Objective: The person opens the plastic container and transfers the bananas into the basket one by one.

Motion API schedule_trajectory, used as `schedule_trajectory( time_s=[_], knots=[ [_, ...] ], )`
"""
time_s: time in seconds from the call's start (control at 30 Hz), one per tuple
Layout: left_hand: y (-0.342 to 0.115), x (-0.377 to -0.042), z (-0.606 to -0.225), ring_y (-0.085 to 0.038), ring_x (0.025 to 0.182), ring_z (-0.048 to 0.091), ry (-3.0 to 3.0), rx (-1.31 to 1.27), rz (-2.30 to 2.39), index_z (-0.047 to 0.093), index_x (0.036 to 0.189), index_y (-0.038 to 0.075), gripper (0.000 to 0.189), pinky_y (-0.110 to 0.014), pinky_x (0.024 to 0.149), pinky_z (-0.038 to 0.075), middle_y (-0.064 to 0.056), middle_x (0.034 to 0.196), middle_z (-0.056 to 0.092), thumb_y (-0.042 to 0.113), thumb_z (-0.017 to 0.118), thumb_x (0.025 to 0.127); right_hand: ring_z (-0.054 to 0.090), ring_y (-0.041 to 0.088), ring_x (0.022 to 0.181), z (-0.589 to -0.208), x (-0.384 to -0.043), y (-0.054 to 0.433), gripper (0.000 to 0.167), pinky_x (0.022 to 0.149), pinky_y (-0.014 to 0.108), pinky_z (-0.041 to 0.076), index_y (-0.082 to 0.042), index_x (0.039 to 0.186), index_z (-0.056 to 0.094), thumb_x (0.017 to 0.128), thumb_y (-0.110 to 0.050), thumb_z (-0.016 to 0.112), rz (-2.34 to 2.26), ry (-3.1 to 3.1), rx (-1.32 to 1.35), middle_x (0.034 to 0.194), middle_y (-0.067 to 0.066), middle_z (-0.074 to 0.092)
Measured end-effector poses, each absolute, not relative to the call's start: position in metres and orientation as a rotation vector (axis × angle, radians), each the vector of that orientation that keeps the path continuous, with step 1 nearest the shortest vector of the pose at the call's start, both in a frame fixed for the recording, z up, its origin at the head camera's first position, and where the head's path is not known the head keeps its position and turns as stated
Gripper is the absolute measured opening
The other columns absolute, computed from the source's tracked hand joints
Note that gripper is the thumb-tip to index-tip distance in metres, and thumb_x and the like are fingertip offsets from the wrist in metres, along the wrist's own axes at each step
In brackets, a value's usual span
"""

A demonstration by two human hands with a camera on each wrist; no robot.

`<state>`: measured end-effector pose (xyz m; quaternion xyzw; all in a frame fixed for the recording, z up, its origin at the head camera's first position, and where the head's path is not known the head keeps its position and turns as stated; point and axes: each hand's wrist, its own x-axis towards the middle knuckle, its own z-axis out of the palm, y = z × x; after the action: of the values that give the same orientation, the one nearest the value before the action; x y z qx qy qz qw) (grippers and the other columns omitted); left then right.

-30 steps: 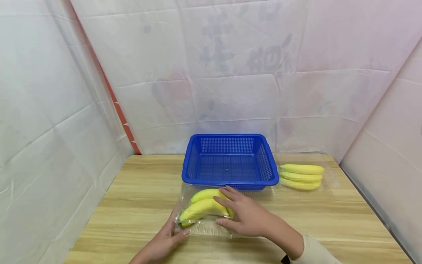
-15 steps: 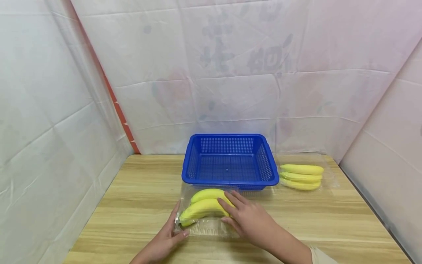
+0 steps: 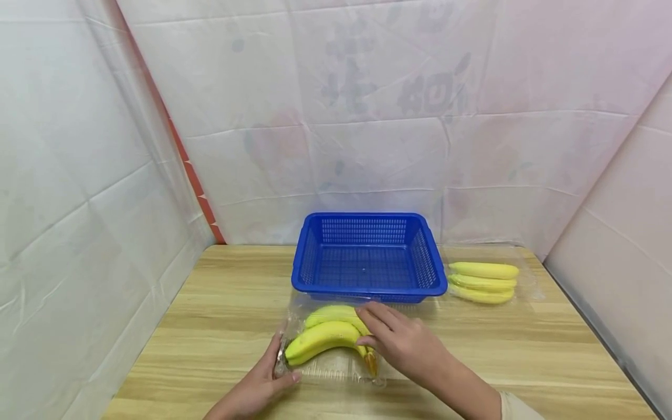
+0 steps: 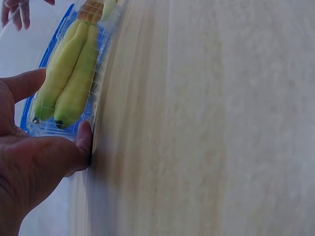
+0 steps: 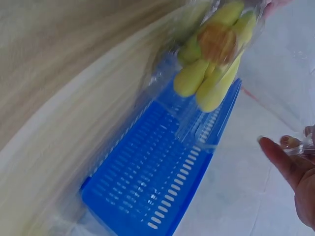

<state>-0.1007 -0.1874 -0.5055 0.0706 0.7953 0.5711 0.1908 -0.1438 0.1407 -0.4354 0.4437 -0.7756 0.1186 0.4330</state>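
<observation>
A bunch of yellow bananas (image 3: 322, 340) lies in a clear plastic container (image 3: 325, 372) on the table, in front of a blue basket (image 3: 370, 291). My left hand (image 3: 259, 376) grips the container's left end, its thumb at the near corner; in the left wrist view, that hand (image 4: 34, 152) spans the ribbed end. Over the bananas' right side, my right hand (image 3: 409, 344) has its fingers bent. In the right wrist view, this hand (image 5: 298, 169) pinches shiny clear plastic (image 5: 306, 147); whether that is film or a lid, I cannot tell.
More bananas (image 3: 483, 283) lie in clear plastic at the back right, beside the basket. A white sheet (image 3: 367, 157) hangs behind the wooden table (image 3: 210, 326), with further sheets along both sides.
My right hand has curled its fingers and drawn slightly right, off the bananas' tops. The bananas show more sharply now and their brown stems have come into view. My left hand has stayed put.
</observation>
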Motion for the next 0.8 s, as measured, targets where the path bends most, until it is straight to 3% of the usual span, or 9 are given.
schedule_trajectory(
  time_s=[0.07,0.33,0.53,0.67,0.8],
  knots=[
    [-0.188,-0.101,-0.504,-0.05,0.163,-0.007,2.213,0.198,1.61,-0.008,0.172,0.01,0.112,-0.069,0.127,-0.003,-0.027,0.178,-0.008,0.025,0.076,0.099,0.082,0.024,0.091,-0.434,-0.148,0.142,0.049,0.07,0.031,0.065,-0.004,0.123,0.077,0.115,-0.041,0.046,0.343,-1.923,1.099,0.112,0.011,0.08],
    [-0.194,-0.105,-0.502,-0.053,0.163,-0.009,2.175,0.294,1.584,-0.014,0.172,0.026,0.118,-0.073,0.125,-0.006,-0.03,0.177,-0.008,0.021,0.078,0.098,0.082,0.026,0.093,-0.428,-0.17,0.147,0.041,0.078,0.032,0.065,-0.003,0.119,0.079,0.114,-0.033,0.051,0.672,-1.979,1.002,0.11,0.011,0.082],
    [-0.195,-0.106,-0.504,-0.051,0.163,-0.012,2.166,0.333,1.565,-0.017,0.171,0.023,0.127,-0.069,0.125,-0.008,-0.026,0.177,-0.018,0.02,0.083,0.092,0.081,0.024,0.089,-0.426,-0.184,0.145,0.028,0.074,0.027,0.064,-0.004,0.114,0.081,0.11,-0.025,0.062,0.847,-1.933,0.933,0.106,0.01,0.082],
    [-0.195,-0.106,-0.506,-0.055,0.163,-0.004,2.17,0.342,1.564,-0.018,0.171,0.023,0.13,-0.067,0.124,-0.005,-0.031,0.176,-0.013,0.019,0.084,0.09,0.08,0.022,0.09,-0.423,-0.184,0.142,0.019,0.071,0.026,0.062,-0.007,0.117,0.08,0.101,-0.016,0.074,0.868,-2.011,0.838,0.109,0.008,0.082],
    [-0.194,-0.106,-0.505,-0.054,0.164,0.0,2.175,0.339,1.54,-0.018,0.171,0.026,0.132,-0.067,0.125,-0.003,-0.029,0.177,-0.009,0.022,0.086,0.089,0.081,0.023,0.093,-0.422,-0.184,0.139,0.024,0.074,0.03,0.063,-0.007,0.115,0.08,0.091,-0.008,0.081,0.887,-2.073,0.732,0.108,0.008,0.083]
  ],
)
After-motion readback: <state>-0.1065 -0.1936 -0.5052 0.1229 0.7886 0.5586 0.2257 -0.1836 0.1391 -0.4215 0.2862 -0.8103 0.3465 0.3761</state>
